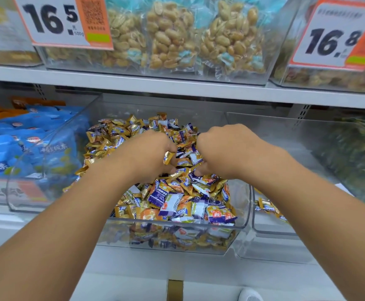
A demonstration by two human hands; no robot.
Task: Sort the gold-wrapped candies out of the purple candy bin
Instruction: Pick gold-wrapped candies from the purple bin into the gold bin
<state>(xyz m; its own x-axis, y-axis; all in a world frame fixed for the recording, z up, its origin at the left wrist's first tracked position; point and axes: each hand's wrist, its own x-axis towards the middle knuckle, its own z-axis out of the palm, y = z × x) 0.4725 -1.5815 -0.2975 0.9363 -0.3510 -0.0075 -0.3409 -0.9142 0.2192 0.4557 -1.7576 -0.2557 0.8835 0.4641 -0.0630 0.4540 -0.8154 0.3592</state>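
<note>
- Left hand (155, 153) pinches a gold-wrapped candy (168, 157); right hand (222, 148) curls into the pile, grip unclear.
- Candy bin (241, 227) (clear-walled) sits mid-shelf.
- Price tags (66, 20) read 16.5 and 16.8.

Far above and left of the fingers (172, 164), a white-and-orange price tag (66, 20) on a clear bin reads "16.5" with a small "500g" and a QR code. Above and right of them, a second price tag (338, 38) reads "16.8". Left of the fingers, the blue bags (53, 148) show Chinese characters, partly readable as "板栗"; the candy wrappers' print is too small to read.
</note>
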